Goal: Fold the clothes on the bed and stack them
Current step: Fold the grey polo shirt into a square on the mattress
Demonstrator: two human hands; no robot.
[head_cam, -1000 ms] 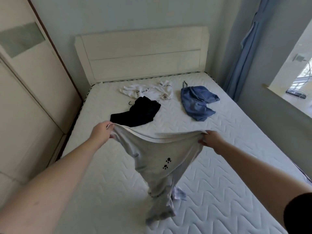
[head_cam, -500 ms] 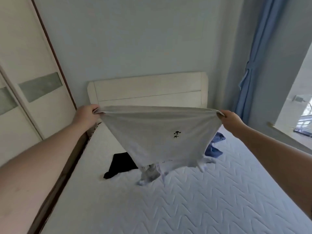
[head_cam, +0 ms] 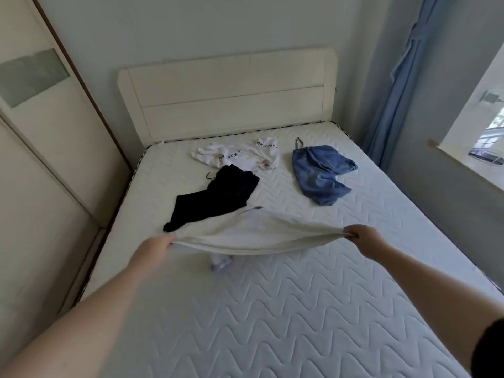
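Light grey garment stretched flat between both hands over the middle of the mattress, billowed up at its far edge. Left hand at 9 o'clock of the cloth, fingers curled round the near hem corner. Right hand at 3 o'clock, pinching the other corner. A loose bit of the fabric hangs under the hem, touching the mattress.

Black garment lies at 11 o'clock from the grey one, its near edge just behind the raised cloth. White printed garment further up, near the headboard. Blue denim piece at 1 o'clock, well apart from the others.

Mattress white, zigzag quilted. Wardrobe doors at 9 o'clock, blue curtain and window sill at 2–3 o'clock.
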